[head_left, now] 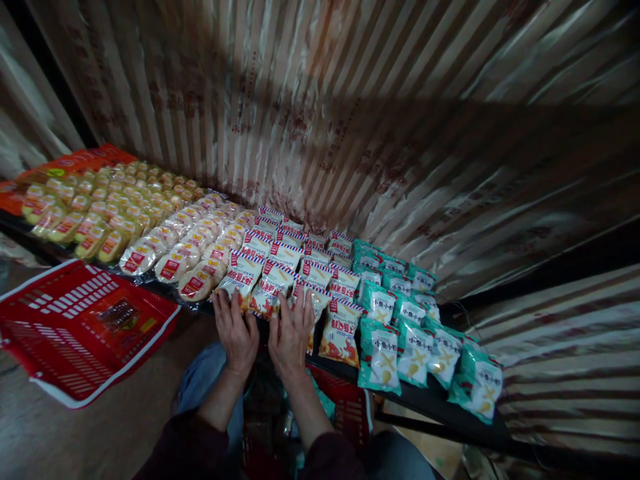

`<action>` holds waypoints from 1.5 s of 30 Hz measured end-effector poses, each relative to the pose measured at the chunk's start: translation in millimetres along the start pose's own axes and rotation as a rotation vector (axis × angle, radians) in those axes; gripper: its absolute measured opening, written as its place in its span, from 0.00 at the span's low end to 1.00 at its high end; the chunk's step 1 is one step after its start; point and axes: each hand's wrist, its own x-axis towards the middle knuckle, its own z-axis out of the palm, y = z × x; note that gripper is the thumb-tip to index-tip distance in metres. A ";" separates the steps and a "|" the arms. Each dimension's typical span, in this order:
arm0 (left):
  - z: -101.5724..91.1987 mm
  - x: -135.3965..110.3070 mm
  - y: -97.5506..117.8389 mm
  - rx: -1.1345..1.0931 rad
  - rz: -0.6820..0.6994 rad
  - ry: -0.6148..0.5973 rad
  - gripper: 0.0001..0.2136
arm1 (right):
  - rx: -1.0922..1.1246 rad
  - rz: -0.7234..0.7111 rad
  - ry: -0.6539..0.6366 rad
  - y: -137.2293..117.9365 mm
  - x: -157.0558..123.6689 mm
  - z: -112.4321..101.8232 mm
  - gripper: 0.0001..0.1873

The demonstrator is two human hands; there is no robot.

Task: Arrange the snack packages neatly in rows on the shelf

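The left hand point(237, 339) and the right hand point(290, 341) are side by side, near each other but not touching — both bare, backs facing up. The left fingers point(225, 310) point to about 11 o'clock, the right fingers point(299, 308) to about 12, all a little spread. The thumbs are hard to make out. The left arm point(223, 405) slants up toward 1 o'clock, the right arm point(307, 405) toward 11 — and dark sleeves point(187, 440) stop well below the wrists point(240, 370).
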 end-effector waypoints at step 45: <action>5.3 32.9 0.6 0.175 0.186 -0.200 0.25 | -0.163 0.084 -0.057 42.6 -28.3 7.2 0.26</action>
